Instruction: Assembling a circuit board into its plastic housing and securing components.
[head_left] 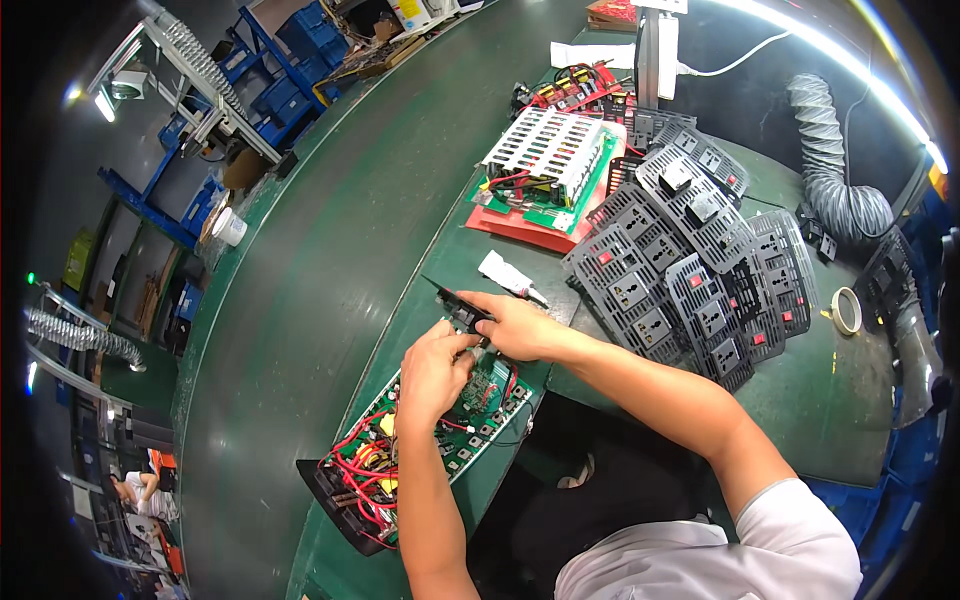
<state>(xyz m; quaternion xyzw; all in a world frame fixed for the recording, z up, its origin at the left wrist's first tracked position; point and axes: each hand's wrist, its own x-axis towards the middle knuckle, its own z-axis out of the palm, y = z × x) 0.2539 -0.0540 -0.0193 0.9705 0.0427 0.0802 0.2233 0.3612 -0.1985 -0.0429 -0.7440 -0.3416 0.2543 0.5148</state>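
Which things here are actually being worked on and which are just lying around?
In use: green circuit board with red wires; small black part held by left hand and right hand.

Lying about: stacked dark grey socket panels; white tube; tape roll.

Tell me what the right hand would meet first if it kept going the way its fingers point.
Probably only bare green table: the right hand, holding a small black part, points up-left, past the white tube. Depth is unclear.
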